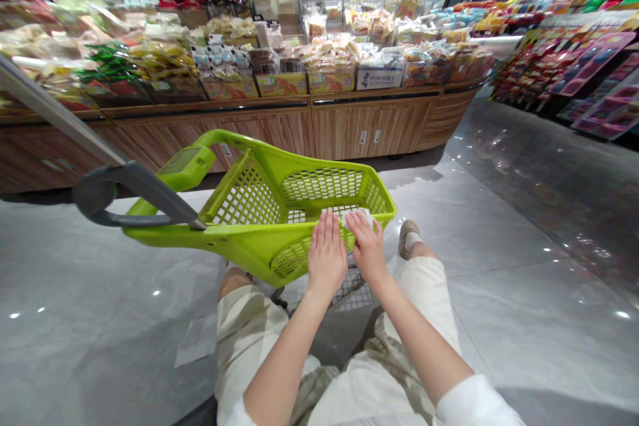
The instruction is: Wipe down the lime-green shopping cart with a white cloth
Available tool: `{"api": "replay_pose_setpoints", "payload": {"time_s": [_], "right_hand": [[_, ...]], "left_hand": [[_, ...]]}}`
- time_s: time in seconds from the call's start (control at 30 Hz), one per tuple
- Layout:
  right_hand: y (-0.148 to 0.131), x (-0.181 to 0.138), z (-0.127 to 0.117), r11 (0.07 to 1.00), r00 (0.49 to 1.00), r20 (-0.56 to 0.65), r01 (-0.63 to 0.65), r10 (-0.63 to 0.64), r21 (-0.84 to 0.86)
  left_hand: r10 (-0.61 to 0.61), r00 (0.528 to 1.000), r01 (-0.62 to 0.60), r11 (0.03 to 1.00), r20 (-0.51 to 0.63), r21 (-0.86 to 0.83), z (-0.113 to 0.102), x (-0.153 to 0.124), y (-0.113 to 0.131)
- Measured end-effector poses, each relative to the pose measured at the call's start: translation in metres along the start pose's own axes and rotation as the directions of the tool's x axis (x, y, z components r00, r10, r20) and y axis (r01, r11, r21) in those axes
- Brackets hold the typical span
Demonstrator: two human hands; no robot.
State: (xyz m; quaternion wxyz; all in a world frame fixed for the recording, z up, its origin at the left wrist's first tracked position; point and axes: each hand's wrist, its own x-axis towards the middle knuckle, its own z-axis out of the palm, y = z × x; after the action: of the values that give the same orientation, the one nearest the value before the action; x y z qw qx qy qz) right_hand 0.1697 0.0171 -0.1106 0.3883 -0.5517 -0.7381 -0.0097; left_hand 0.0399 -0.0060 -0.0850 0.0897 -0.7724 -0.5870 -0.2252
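A lime-green shopping cart basket [239, 239] with lattice walls stands in front of me. My left hand [327, 256] rests on the basket's near rim, fingers stretched out side by side. Beside it, my right hand [368, 249] presses a crumpled white wipe [368, 215] against the same rim, near the right corner. Part of the wipe is hidden under the fingers. A little white also shows at my left fingertips; I cannot tell whether it is the same wipe.
The cart's grey handle [140, 196] rises on the left. Beyond the cart runs a wooden display counter [249, 130] stacked with packaged snacks. More racks of goods [564, 73] stand at the right. My legs straddle the cart's near side on a shiny grey floor [524, 279].
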Motion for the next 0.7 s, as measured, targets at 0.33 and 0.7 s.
{"api": "replay_pose_setpoints", "payload": {"time_s": [0.33,0.7], "right_hand": [[0.068,-0.004,-0.015,0.966,0.951,-0.202,-0.250,0.233,-0.064],[0.036,0.000,-0.012,0.998,0.997,0.031,0.068,-0.068,-0.018]], "left_hand": [[0.005,1.000,-0.005,1.000,0.022,-0.010,-0.002,0.001,-0.002],[0.024,1.000,-0.023,0.999,0.002,-0.031,-0.002,0.002,-0.003]]}}
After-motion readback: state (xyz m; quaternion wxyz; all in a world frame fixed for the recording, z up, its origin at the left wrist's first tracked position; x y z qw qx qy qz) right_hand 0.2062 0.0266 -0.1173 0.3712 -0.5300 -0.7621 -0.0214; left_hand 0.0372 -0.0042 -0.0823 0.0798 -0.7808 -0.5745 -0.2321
